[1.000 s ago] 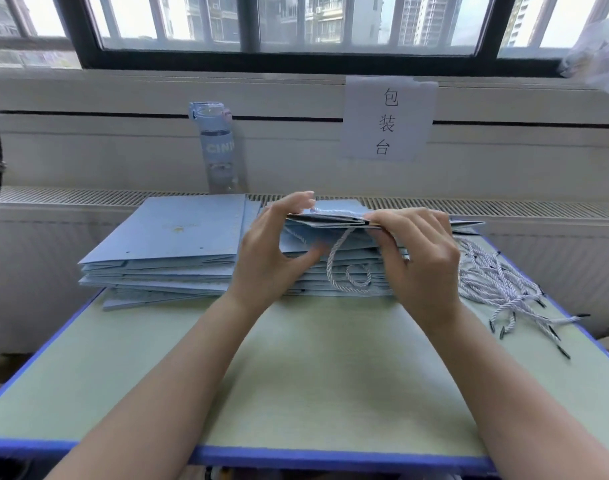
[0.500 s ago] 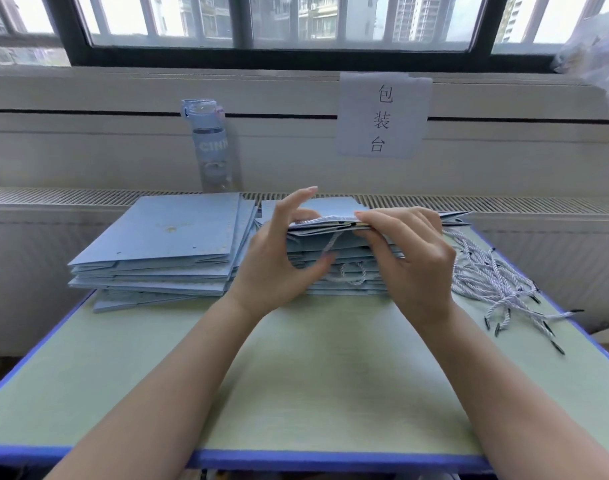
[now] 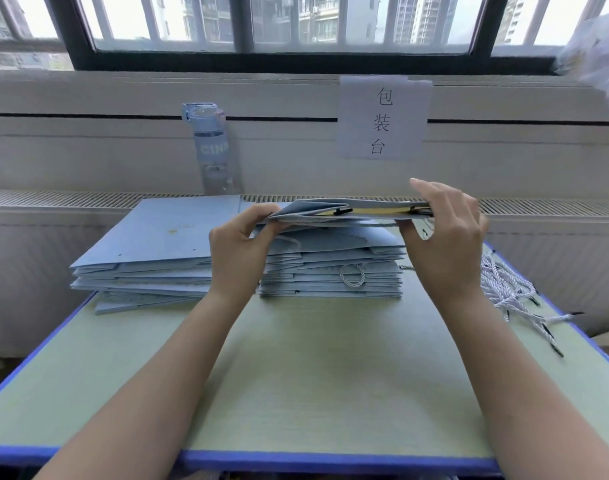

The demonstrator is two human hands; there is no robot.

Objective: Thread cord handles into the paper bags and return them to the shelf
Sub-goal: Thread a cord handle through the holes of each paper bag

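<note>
Blue paper bag [image 3: 365, 204] held level, long axis running left-right.

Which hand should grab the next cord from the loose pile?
Probably right. The cords lie at the table's right edge, just beyond the right hand; the left hand holds the bag's far end.

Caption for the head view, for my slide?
The left hand and right hand hold a blue paper bag above the right stack; loose cords lie at the table's right edge.
</note>
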